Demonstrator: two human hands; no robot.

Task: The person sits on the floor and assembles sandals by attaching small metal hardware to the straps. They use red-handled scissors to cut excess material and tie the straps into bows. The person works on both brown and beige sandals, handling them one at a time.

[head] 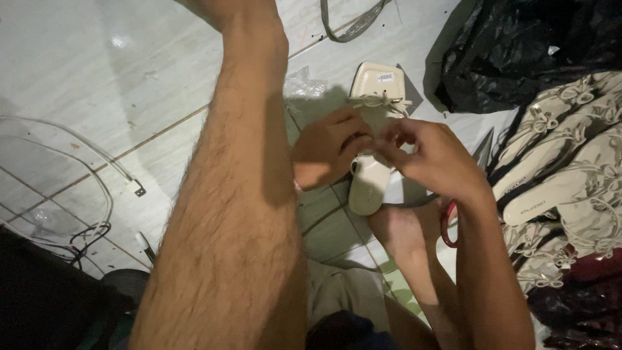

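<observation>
Both forearms are bare, with no sleeves. The left hand (327, 152) and the right hand (434, 159) wear no gloves or rings. The hairy legs are bare below light beige shorts (340, 288), and the foot (402, 230) is unshod.

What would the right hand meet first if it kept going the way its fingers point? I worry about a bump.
Likely the left hand: the right hand points at it over the cream sandal.

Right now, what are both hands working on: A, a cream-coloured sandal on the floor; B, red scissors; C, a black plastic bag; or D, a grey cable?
A: the left hand and right hand meet over the cream sandal on the tiled floor.
</observation>
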